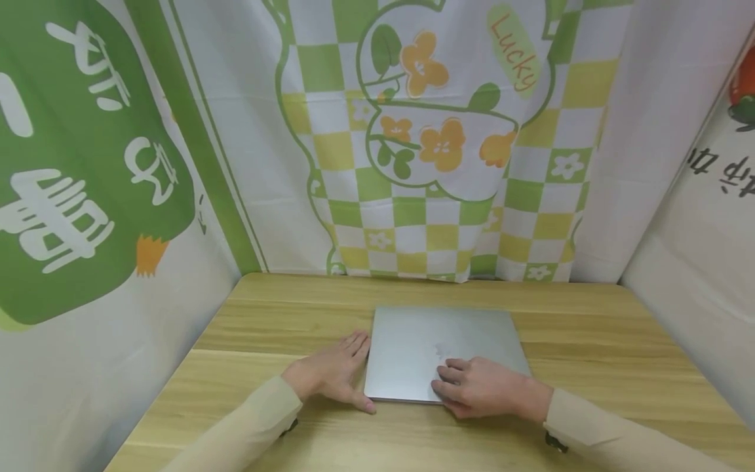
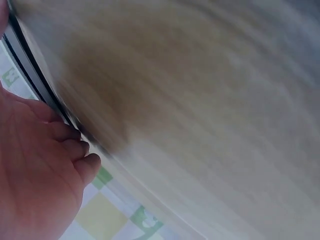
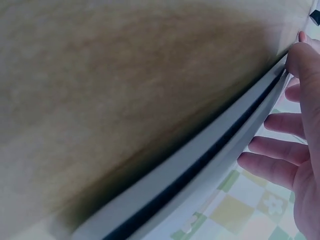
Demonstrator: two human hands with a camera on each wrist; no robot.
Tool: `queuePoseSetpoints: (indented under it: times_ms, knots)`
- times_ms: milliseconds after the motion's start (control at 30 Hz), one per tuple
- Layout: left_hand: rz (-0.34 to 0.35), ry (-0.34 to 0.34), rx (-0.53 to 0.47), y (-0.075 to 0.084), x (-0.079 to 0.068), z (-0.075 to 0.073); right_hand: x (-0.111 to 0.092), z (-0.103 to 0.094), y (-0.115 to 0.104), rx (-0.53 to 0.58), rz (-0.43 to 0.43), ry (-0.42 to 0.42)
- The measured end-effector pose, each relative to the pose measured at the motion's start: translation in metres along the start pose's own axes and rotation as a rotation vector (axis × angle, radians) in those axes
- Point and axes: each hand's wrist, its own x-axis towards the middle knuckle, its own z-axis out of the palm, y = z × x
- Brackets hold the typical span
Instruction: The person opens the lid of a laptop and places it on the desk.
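A silver laptop (image 1: pixel 413 347) lies flat on the wooden table with its lid down and a small logo near the middle. My left hand (image 1: pixel 339 370) rests along its left edge, fingers pointing to the back and thumb out at the front left corner. In the left wrist view those fingertips (image 2: pixel 90 161) are right at the laptop's edge. My right hand (image 1: pixel 480 387) is over the front edge, loosely bent fingers above the lid. In the right wrist view the right thumb (image 3: pixel 300 56) touches the front edge by the dark seam between lid and base (image 3: pixel 200 150).
The wooden table (image 1: pixel 271 321) extends around the laptop on all sides. A printed checked curtain (image 1: pixel 413 236) hangs behind its back edge. Printed cloth walls stand at the left (image 1: pixel 194 288) and right (image 1: pixel 696 282). Both sleeves reach in from the front.
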Motion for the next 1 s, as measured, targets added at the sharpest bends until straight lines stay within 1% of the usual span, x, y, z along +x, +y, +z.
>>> queuePoseSetpoints:
  times_ms: [300,400,633,867,1000]
  knots:
    - [-0.009,0.000,0.018,-0.003,0.003,0.000,0.001,-0.004,0.002,0.001,-0.002,0.005]
    - [-0.014,0.005,0.031,-0.003,0.003,-0.001,0.002,-0.006,0.003,-0.002,-0.003,-0.002]
    - [-0.029,-0.005,0.022,0.000,0.002,-0.005,0.003,-0.011,0.002,-0.035,-0.017,-0.003]
    - [-0.021,-0.011,0.056,0.003,0.003,-0.007,-0.004,-0.006,0.002,-0.021,0.019,0.002]
    - [-0.030,-0.020,0.053,0.004,0.003,-0.009,-0.008,-0.005,0.001,-0.004,0.042,-0.016]
